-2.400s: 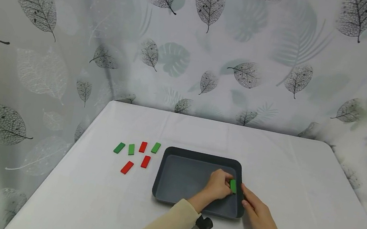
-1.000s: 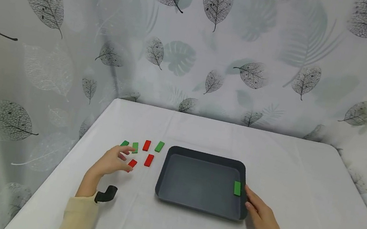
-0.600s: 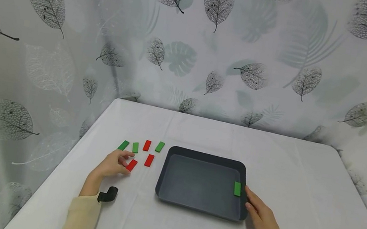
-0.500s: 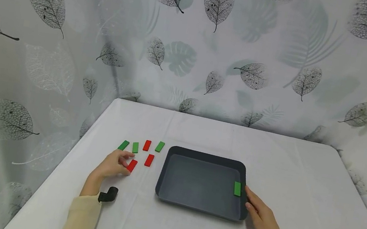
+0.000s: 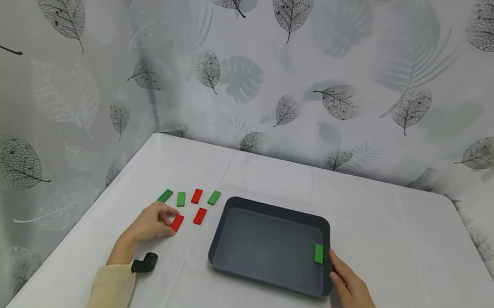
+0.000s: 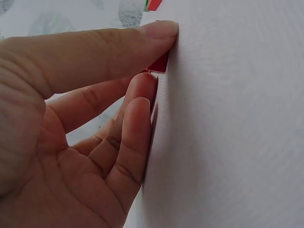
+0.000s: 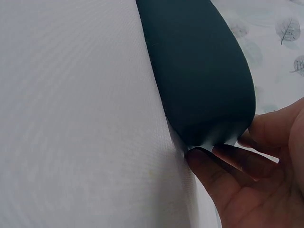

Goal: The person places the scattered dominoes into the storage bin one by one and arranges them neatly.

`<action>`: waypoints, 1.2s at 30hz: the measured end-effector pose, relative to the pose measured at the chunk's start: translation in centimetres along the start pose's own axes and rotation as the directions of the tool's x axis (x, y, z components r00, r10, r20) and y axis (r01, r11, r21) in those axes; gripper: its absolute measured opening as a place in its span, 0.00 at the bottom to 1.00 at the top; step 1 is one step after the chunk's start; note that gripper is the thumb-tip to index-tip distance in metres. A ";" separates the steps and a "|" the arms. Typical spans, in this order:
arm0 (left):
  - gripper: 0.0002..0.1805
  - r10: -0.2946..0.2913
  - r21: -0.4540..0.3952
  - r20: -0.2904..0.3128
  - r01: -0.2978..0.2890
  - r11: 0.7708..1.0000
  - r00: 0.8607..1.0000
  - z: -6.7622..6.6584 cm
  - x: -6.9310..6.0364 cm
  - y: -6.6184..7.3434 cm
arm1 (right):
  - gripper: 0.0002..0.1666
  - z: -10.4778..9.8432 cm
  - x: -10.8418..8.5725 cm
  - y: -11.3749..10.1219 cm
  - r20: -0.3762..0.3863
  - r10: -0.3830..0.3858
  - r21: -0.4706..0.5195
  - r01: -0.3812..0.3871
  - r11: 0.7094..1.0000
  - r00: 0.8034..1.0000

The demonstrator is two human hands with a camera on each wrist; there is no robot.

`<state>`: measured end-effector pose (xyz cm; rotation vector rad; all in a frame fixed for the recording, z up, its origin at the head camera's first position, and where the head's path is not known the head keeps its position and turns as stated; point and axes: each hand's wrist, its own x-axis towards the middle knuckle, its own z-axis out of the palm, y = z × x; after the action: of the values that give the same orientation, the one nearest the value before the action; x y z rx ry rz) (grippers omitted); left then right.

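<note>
My left hand (image 5: pixel 151 224) pinches a small flat red block (image 5: pixel 176 223) on the white table, thumb on the near side and fingers on the far side. In the left wrist view the thumb hides most of that red block (image 6: pixel 160 64). My right hand (image 5: pixel 352 297) touches the outer right side of a dark grey rectangular tray (image 5: pixel 265 283) with extended fingers. The right wrist view shows the fingertips against the tray (image 7: pixel 199 66) at its corner. One green block (image 5: pixel 319 254) lies inside the tray near its right wall.
Beyond my left hand lie a dark green block (image 5: pixel 165 195), a lighter green block (image 5: pixel 181 199), two red blocks (image 5: pixel 197 196) and another green block (image 5: pixel 214 197) beside the tray. A leaf-patterned curtain (image 5: pixel 246 39) hangs behind the table (image 5: pixel 409 241).
My left hand let go of the green block in the tray, moved left to the red block and narrowed its fingers onto it. The right hand stayed at the tray's side.
</note>
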<state>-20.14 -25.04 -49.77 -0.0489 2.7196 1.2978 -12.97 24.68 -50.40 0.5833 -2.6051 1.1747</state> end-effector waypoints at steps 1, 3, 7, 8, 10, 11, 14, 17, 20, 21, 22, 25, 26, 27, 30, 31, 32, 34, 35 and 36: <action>0.23 -0.002 -0.002 -0.001 0.002 1.000 1.000 0.0 0.0 0.0 | 0.27 0.0 0.0 0.0 0.000 -0.003 -0.001 0.003 1.000 1.000; 0.23 -0.010 -0.003 -0.005 0.010 1.000 1.000 -0.1 0.0 0.0 | 0.27 0.0 0.0 0.0 0.000 -0.009 0.000 0.009 1.000 1.000; 0.24 -0.039 -0.029 0.001 0.039 0.999 0.999 -0.2 -0.2 0.0 | 0.27 -0.1 0.1 -0.1 0.006 -0.008 0.004 0.008 1.000 1.000; 0.24 -0.046 -0.042 0.002 0.046 0.998 0.999 -0.2 -0.2 0.1 | 0.27 -0.1 0.1 -0.1 0.009 -0.005 0.006 0.004 1.000 1.000; 0.25 -0.058 -0.075 0.007 0.058 0.995 0.998 -0.4 -0.3 0.3 | 0.27 -0.1 0.0 -0.2 0.014 0.004 0.004 -0.004 1.000 1.000; 0.26 -0.059 -0.097 0.010 0.059 0.994 0.998 -0.4 -0.4 0.3 | 0.27 -0.1 0.0 -0.1 0.016 0.007 0.002 -0.007 1.000 1.000; 0.27 -0.040 -0.183 0.002 0.040 0.982 0.999 -0.6 -0.5 0.9 | 0.27 -0.1 0.0 -0.1 0.019 0.006 0.000 -0.006 1.000 1.000; 0.29 0.009 -0.266 -0.024 -0.015 0.964 1.000 -0.6 -0.7 2.0 | 0.27 -0.1 0.0 -0.1 0.015 -0.005 -0.003 0.005 1.000 1.000; 0.29 0.070 -0.319 -0.058 -0.085 0.944 0.996 -0.2 -0.8 3.8 | 0.27 -0.1 0.0 -0.1 0.008 -0.011 -0.006 0.011 1.000 1.000; 0.29 0.085 -0.331 -0.067 -0.103 0.938 0.994 0.0 -0.8 4.5 | 0.27 -0.1 0.0 -0.1 0.005 -0.011 -0.008 0.011 1.000 1.000; 0.29 0.100 -0.346 -0.073 -0.119 0.931 0.992 0.3 -0.8 5.2 | 0.27 -0.1 0.0 -0.1 0.003 -0.011 -0.009 0.011 1.000 1.000; 0.28 0.142 -0.389 -0.079 -0.162 0.907 0.987 1.4 -0.7 7.5 | 0.27 -0.2 0.0 -0.1 -0.002 -0.012 -0.012 0.012 1.000 1.000; 0.28 0.156 -0.403 -0.077 -0.174 0.898 0.985 1.8 -0.6 8.2 | 0.27 -0.2 0.0 -0.1 -0.003 -0.013 -0.012 0.013 1.000 1.000; 0.28 0.169 -0.420 -0.074 -0.184 0.889 0.983 2.3 -0.5 9.0 | 0.27 -0.2 0.1 -0.1 -0.003 -0.014 -0.012 0.014 1.000 1.000; 0.28 0.200 -0.456 -0.060 -0.205 0.866 0.978 4.1 -0.3 11.3 | 0.27 -0.1 0.0 -0.2 -0.001 -0.013 -0.013 0.013 1.000 1.000; 0.27 0.211 -0.466 -0.052 -0.211 0.859 0.976 4.8 -0.2 12.1 | 0.27 -0.1 0.0 -0.2 -0.001 -0.012 -0.014 0.012 1.000 1.000; 0.27 0.221 -0.475 -0.044 -0.215 0.853 0.974 5.5 -0.1 12.8 | 0.27 -0.1 0.0 -0.2 0.000 -0.009 -0.013 0.009 1.000 1.000; 0.26 0.240 -0.487 -0.020 -0.219 0.845 0.970 7.0 0.0 14.2 | 0.27 -0.1 0.0 -0.2 0.000 -0.008 -0.012 0.008 1.000 1.000; 0.25 0.255 -0.493 -0.006 -0.225 0.841 0.967 7.7 0.1 14.8 | 0.27 -0.1 0.0 -0.2 0.000 -0.006 -0.008 0.006 1.000 1.000; 0.25 0.273 -0.491 0.006 -0.235 0.839 0.962 8.5 0.2 15.3 | 0.27 -0.1 0.0 -0.2 0.000 -0.006 -0.007 0.006 1.000 1.000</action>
<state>-20.75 -8.77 -43.26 0.3195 2.3205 1.9895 -12.87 24.65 -50.17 0.5896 -2.6039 1.1636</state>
